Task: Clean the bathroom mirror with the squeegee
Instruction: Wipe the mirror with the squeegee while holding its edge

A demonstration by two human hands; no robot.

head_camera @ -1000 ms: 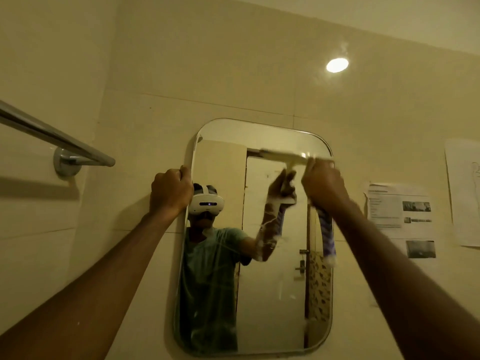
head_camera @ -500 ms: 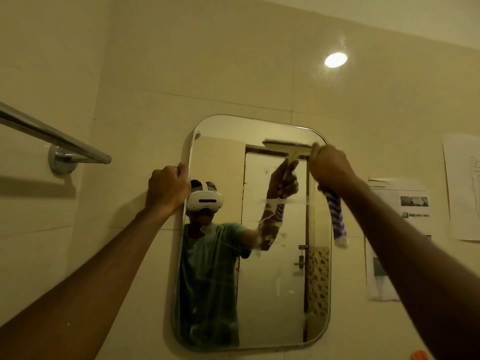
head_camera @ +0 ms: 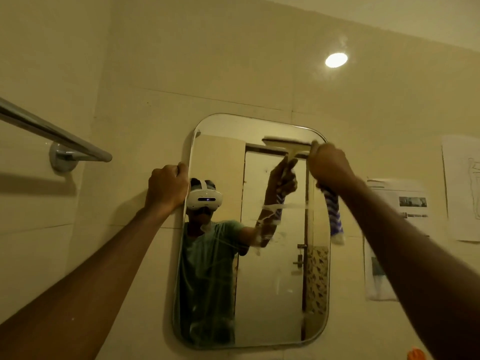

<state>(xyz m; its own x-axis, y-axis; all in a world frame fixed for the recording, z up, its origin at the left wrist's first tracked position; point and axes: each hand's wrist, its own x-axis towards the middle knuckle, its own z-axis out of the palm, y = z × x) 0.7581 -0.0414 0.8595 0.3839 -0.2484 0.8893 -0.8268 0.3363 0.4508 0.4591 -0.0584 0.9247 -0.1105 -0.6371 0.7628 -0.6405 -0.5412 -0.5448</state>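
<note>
A tall mirror (head_camera: pixel 272 294) with rounded corners hangs on the tiled wall. My left hand (head_camera: pixel 167 187) is closed on the mirror's left edge, near the top. My right hand (head_camera: pixel 328 166) grips the squeegee (head_camera: pixel 287 145), whose pale blade lies flat against the glass at the upper right. Its blue-and-white striped handle (head_camera: pixel 333 216) hangs down below my fist. A thin foam streak crosses the glass below the blade, and soapy smears sit around the reflected forearm.
A chrome towel bar (head_camera: pixel 54 132) juts out from the left wall at hand height. Printed paper sheets (head_camera: pixel 405 206) are stuck on the wall to the right of the mirror. Something orange (head_camera: pixel 417 354) shows at the bottom right edge.
My right hand has carried the squeegee blade up the glass to the upper right corner, leaving a foam line where it was. My left hand has stayed on the mirror's edge.
</note>
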